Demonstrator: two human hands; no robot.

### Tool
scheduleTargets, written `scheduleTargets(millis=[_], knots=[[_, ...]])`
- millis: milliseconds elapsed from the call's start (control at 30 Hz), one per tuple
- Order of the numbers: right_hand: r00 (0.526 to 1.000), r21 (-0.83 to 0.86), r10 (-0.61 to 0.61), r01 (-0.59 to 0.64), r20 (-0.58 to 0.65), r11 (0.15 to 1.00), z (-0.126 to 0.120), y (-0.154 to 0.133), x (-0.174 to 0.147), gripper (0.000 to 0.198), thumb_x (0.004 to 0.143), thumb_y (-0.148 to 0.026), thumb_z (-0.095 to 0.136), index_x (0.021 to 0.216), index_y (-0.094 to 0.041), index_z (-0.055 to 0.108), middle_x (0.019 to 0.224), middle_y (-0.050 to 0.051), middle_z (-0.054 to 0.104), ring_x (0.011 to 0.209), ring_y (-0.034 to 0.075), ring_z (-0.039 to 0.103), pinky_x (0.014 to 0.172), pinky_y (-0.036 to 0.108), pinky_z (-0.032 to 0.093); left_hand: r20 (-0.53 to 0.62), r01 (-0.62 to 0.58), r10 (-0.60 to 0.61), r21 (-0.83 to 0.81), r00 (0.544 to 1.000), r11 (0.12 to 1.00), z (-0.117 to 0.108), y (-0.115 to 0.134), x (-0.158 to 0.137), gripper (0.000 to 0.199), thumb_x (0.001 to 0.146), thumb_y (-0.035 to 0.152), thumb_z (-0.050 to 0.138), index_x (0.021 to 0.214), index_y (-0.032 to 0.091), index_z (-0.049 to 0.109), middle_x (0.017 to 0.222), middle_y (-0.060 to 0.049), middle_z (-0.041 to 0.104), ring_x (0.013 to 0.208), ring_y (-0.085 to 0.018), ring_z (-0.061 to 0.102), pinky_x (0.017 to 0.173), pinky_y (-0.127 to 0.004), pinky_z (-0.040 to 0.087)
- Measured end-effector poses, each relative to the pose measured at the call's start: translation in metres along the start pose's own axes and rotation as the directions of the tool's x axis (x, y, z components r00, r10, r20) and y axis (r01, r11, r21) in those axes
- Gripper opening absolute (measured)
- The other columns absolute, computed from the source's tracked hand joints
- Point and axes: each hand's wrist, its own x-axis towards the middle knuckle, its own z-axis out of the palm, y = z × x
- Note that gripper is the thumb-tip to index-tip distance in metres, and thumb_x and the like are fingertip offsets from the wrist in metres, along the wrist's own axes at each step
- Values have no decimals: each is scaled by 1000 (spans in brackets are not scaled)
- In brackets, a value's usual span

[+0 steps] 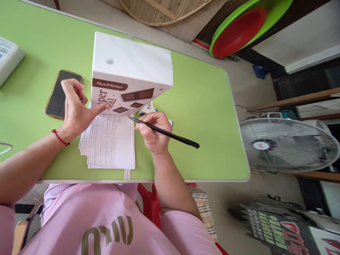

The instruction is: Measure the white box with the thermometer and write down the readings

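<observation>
A white carton [132, 63] with brown "NutriMotion" print stands on the table, its lower front edge over the sheets of paper. My left hand [77, 109], a red cord at its wrist, is at the carton's left side. Its thumb stretches across the lower front of the carton, while the other fingers curl apart from it, over the phone's edge. In my right hand [156, 131] a black pen [172, 135] is pinched, tip pointing left near the carton's bottom edge and the paper. The paper sheets [111, 141], covered with rows of small handwriting, lie stacked and slightly fanned.
A dark phone [60, 94] lies left of the carton on the green table [202, 117]. Partly hidden behind my right hand is a small white-and-blue object [147, 109]. Another white box [9, 58] sits at the far left. A fan [287, 145] stands beyond the table's right edge.
</observation>
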Motion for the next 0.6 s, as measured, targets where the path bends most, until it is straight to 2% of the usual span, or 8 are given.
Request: scheduleTargets(millis=[133,233,433,600], knots=[[983,107,174,-180,61,978,19,11,0,16,82,-42,63,84,-27,59,63,-5,59,57,14,57,59,32,50,55,48,-50,34,997,998,2,-7,0,78,75,82,77,115,28,38,86,1,54,94,-29,69,63,-42,55],[970,123,234,-240,60,963,26,18,-1,13,76,-36,65,80,-26,59,64,-5,58,55,12,51,53,29,44,41,73,-77,74,996,995,-1,-4,0,67,72,77,82,95,26,45,72,3,51,79,-25,68,57,-43,55],[979,108,202,-199,-14,974,29,26,-5,14,77,-33,64,81,-26,53,64,-6,52,56,11,46,53,27,39,-29,-8,10,88,1000,996,-7,15,-3,58,84,67,76,70,25,39,64,3,46,66,-18,58,59,-40,54],[994,46,105,-105,-14,993,33,33,-5,14,81,-33,63,83,-26,51,66,-7,49,54,10,44,50,25,38,-76,-76,81,62,994,995,-2,12,-3,59,81,35,83,65,22,27,60,7,35,52,-9,35,49,-30,34]])
